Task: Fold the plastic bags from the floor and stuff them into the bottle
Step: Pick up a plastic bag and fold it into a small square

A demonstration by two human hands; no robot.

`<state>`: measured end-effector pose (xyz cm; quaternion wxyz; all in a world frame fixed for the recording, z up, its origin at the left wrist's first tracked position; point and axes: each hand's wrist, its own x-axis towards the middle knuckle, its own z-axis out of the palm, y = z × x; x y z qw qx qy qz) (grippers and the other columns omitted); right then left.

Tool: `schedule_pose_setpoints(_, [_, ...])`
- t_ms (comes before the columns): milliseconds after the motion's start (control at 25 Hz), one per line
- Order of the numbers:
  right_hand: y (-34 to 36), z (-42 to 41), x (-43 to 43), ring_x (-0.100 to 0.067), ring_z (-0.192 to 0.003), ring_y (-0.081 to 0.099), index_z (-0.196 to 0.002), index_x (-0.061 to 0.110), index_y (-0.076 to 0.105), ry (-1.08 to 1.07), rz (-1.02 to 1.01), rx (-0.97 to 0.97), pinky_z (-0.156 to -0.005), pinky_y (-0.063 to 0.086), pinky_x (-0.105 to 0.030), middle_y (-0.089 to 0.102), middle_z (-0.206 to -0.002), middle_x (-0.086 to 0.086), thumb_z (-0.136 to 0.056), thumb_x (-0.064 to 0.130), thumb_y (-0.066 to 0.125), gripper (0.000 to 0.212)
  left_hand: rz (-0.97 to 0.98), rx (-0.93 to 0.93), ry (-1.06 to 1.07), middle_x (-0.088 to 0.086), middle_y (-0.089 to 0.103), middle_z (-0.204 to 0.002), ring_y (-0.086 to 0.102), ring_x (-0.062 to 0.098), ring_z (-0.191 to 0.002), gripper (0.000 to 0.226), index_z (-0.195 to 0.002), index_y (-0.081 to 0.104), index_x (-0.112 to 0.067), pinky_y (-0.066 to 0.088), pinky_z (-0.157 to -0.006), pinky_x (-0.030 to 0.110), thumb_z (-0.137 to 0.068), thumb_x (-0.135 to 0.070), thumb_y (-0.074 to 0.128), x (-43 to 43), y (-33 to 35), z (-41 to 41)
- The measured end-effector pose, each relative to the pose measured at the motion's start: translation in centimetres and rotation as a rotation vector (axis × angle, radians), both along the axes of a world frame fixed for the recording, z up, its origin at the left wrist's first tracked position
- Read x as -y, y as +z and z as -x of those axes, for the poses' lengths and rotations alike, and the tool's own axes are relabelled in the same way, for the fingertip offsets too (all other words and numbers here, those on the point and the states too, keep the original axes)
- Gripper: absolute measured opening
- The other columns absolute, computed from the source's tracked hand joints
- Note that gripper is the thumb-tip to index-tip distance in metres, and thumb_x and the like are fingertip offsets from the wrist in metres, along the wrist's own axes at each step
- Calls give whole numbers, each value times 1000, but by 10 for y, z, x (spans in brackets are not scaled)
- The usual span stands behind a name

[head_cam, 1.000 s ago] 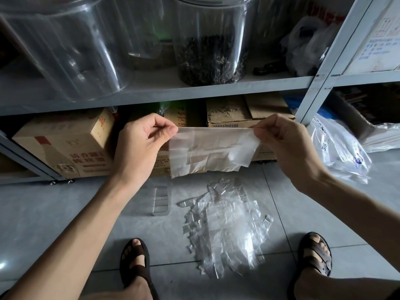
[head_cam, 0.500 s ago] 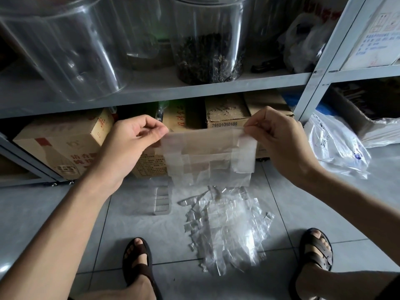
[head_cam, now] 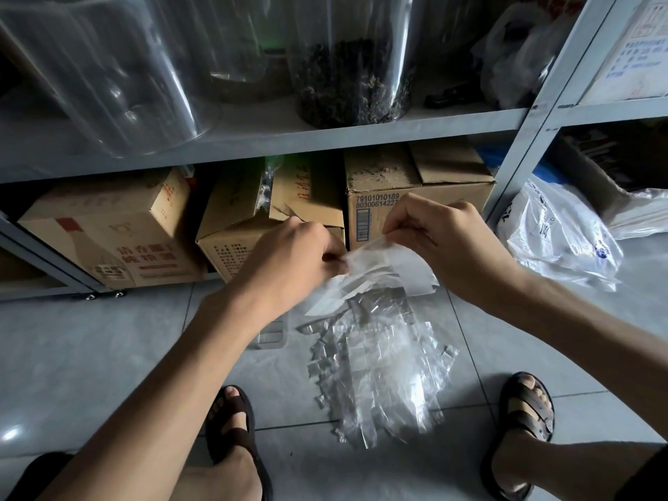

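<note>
Grey floor tiles [head_cam: 108, 356] ran under a metal shelf rack [head_cam: 253, 139] that filled the far side beyond both grips. On its upper shelf stood a big clear jar [head_cam: 108, 66], high and to the left of the grips, and a jar of dark dried matter [head_cam: 354, 77] straight above them. Cardboard boxes [head_cam: 108, 233] sat on the lowest level, just behind the grips and off to their left. A white printed carrier bag [head_cam: 556, 240] lay slumped on the floor to the right of the right grip.

Below the grips, between two feet in brown sandals [head_cam: 235, 428], I saw the pile of clear plastic bags [head_cam: 379, 374] spread flat on the tiles. One plastic bag [head_cam: 383, 273] was up in the air, hanging crumpled and slack between the grips and above the pile. The left grip [head_cam: 289, 258] was curled tight, pinching the bag's left end. The right grip [head_cam: 444, 240], close beside it, pinched the bag's upper edge between thumb and fingers.

Under the left wrist stood the bottle [head_cam: 271, 336], clear and ribbed, on the floor just left of the pile and mostly hidden by the forearm.
</note>
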<state>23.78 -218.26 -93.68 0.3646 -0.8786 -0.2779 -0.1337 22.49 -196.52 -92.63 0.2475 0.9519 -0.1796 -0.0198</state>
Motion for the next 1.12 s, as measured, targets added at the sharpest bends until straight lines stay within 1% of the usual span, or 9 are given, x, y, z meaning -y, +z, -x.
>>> schedule_pose_setpoints(160, [-2, -1, -1, -5, -70, 62, -94, 10, 69, 8, 10, 22, -63, 47, -17, 70, -78, 5, -92, 14, 68, 4, 2, -104, 40, -14, 75, -77, 70, 7, -75, 6, -91, 81, -28, 54, -69, 32, -86, -29, 77, 1, 7, -1])
schedule_pose_setpoints(280, [-4, -1, -4, 11, -68, 58, -95, 9, 70, 17, 47, 38, -63, 37, -3, 64, -76, 12, -91, 13, 68, 5, -51, -145, 77, -23, 62, -64, 66, 3, -74, 6, -90, 81, -27, 46, -61, 23, -88, -25, 76, 2, 10, 0])
schedule_pose_setpoints(360, [-5, 0, -5, 17, -68, 56, -94, 9, 71, 21, 56, 37, -64, 35, 0, 61, -76, 15, -90, 12, 70, 5, -59, -143, 107, -15, 69, -73, 68, 10, -81, 7, -91, 80, -28, 52, -69, 27, -88, -24, 75, 2, 10, 0])
schedule_pose_setpoints(480, [-6, 4, -6, 1, -71, 61, -95, 9, 71, 49, 47, 32, -63, 42, -5, 68, -78, 9, -90, 14, 71, 7, -62, -103, 173, -4, 76, -89, 68, 17, -89, 10, -90, 79, -27, 56, -82, 37, -89, -20, 73, 0, 9, -1])
schedule_pose_setpoints(640, [-6, 10, -8, -6, -71, 67, -97, 11, 71, 67, 52, 41, -64, 52, -24, 73, -82, 5, -91, 19, 70, 11, -24, -90, 195, -11, 76, -80, 70, 7, -80, 23, -88, 80, -28, 57, -81, 31, -91, -11, 66, -3, 7, 0])
schedule_pose_setpoints(760, [-4, 17, -12, 0, -78, 69, -98, 11, 72, 131, 38, 8, -70, 56, -20, 75, -86, 6, -88, 18, 74, 13, -22, -33, 130, -12, 76, -80, 70, 8, -75, 34, -86, 81, -29, 58, -77, 35, -88, -2, 62, -5, 6, 0])
schedule_pose_setpoints(920, [5, 30, -12, 2, -79, 69, -96, 8, 74, 305, 27, -155, -71, 53, -10, 75, -88, 3, -87, 27, 72, 21, 39, 49, 9, -10, 78, -93, 71, 8, -82, 29, -94, 81, -29, 57, -76, 33, -88, -4, 68, -6, 6, 2])
schedule_pose_setpoints(1040, [9, 23, -3, -2, -76, 71, -90, 19, 72, 126, -182, -208, -71, 57, -18, 74, -82, 8, -92, 24, 66, 8, 93, 125, -27, -9, 77, -85, 68, 6, -66, 26, -100, 80, -31, 57, -67, 28, -90, -8, 72, -8, 5, 5])
schedule_pose_setpoints(1120, [2, 9, 3, -4, -82, 72, -91, 27, 71, -20, -283, -260, -79, 59, -27, 75, -86, 9, -90, 16, 70, 10, 112, 173, -46, -4, 78, -82, 62, 1, -56, 29, -109, 77, -28, 54, -64, 22, -90, -7, 69, -8, 5, 7])
